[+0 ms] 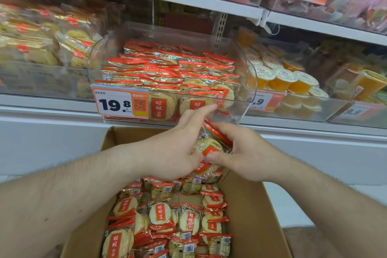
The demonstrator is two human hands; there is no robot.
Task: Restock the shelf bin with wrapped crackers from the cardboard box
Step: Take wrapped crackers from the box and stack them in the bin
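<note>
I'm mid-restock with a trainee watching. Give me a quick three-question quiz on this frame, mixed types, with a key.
1. True or false: both hands hold the same bundle of wrapped crackers.
2. Multiple choice: the price tag on the front of the clear shelf bin reads A) 7.9 B) 19.8 C) 12.5.
3. Fill in: the bin to the right of the cracker bin holds small ______ with orange contents.

Key:
1. True. The left hand and right hand grip the bundle from either side, above the cardboard box.
2. B.
3. Sealed cups.
</note>
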